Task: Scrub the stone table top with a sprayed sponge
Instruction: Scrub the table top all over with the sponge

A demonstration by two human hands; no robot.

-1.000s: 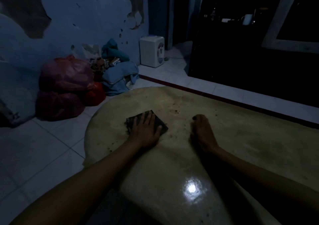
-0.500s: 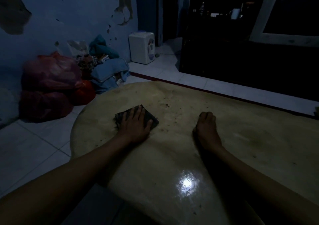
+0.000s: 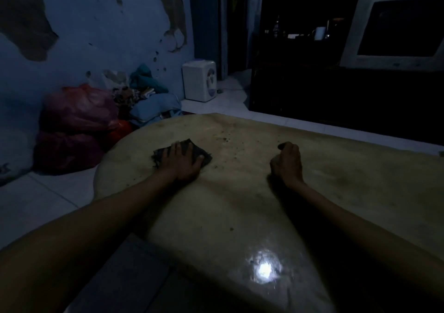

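Left hand spread flat on the dark sponge, pressing it to the stone counter for scrubbing. Right of the sponge, right hand curled into a loose fist, holding nothing, seemingly bracing. Dirt specks just beyond the sponge, still to scrub.

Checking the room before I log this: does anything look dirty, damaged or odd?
Dark crumbs speckle the stone table top beyond the sponge. On the blue wall, paint has peeled away in large patches.
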